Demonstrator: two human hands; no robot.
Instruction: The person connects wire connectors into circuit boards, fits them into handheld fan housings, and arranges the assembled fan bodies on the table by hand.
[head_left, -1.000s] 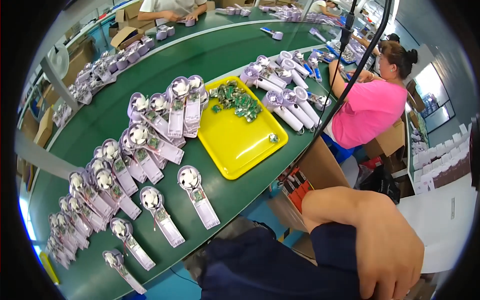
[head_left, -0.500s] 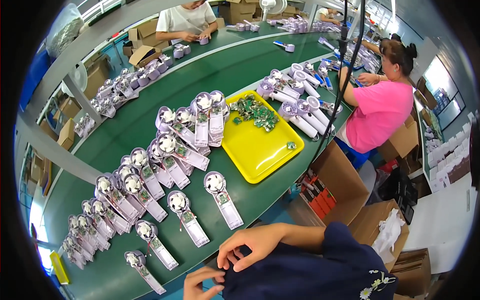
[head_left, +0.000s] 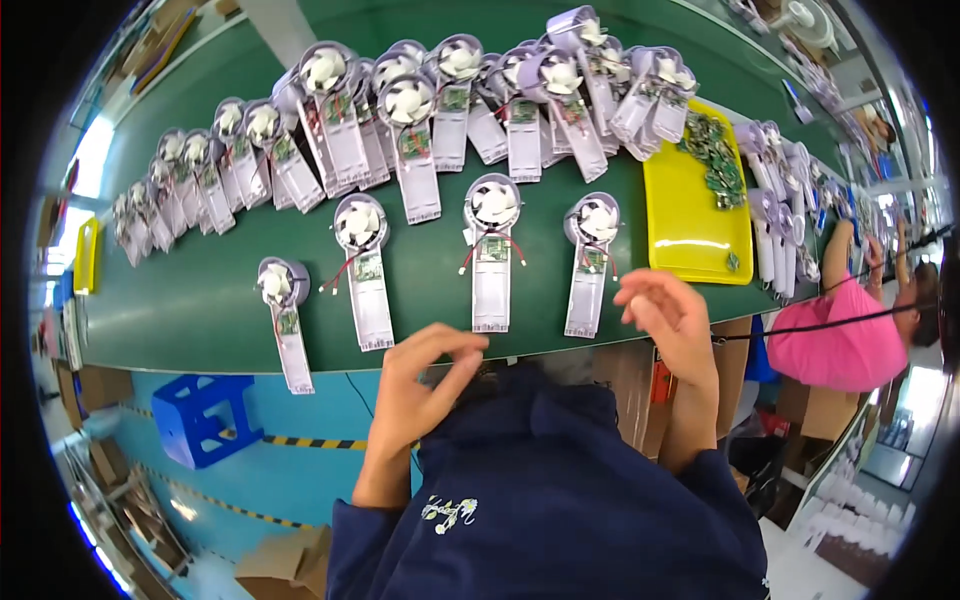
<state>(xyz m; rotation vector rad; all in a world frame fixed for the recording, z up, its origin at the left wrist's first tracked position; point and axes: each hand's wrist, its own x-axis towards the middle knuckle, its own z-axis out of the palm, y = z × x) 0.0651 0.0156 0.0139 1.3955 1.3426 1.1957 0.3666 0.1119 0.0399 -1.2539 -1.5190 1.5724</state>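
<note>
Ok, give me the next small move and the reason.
Probably bring the right hand left to the front row's rightmost pale-lilac plastic fan unit: the hand appears empty and is close beside that unit, which no other unit covers.

Green bench (head_left: 190, 305) carries four lilac fan units (head_left: 491, 300), spaced apart near front edge. Heaped similar units (head_left: 417, 190) lie behind; yellow tray (head_left: 690, 225) sits right, more lilac pieces (head_left: 766, 250) beyond.

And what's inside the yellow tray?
A heap of green circuit boards toward the far end, plus one small board near the front right corner. The tray surface beneath the heap is covered.
</note>
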